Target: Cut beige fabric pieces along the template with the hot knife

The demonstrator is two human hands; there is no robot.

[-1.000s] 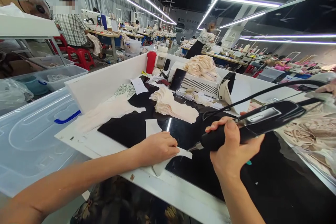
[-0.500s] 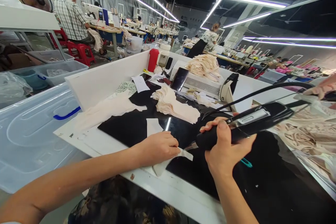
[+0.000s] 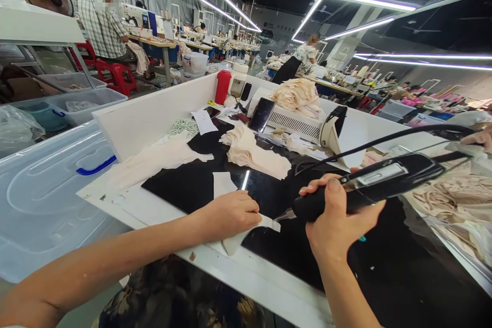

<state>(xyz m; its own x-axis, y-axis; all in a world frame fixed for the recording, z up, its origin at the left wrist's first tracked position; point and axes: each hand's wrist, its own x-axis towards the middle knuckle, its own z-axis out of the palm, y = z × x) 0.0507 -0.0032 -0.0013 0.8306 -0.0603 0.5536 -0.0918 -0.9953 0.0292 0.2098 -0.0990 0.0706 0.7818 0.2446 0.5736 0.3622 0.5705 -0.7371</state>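
My right hand (image 3: 338,218) is wrapped round the black handle of a corded cutting tool (image 3: 376,182). The tool's metal tip touches a small white fabric piece (image 3: 246,233) on the black glossy work surface (image 3: 384,266). My left hand (image 3: 230,212) lies palm down on that same piece, fingers curled and pressing it flat near the front edge. A stack of cream fabric pieces (image 3: 255,154) sits further back on the black surface.
A white box unit (image 3: 295,123) carries a heap of cream fabric (image 3: 298,95) and a leaning phone (image 3: 263,114). A red bottle (image 3: 223,87) stands behind. Clear plastic bins (image 3: 42,189) sit at left. Another person's hand (image 3: 480,138) shows at far right. Seated workers fill the background.
My right hand and the tool shifted slightly left, then back right. My left hand stayed on the white piece.
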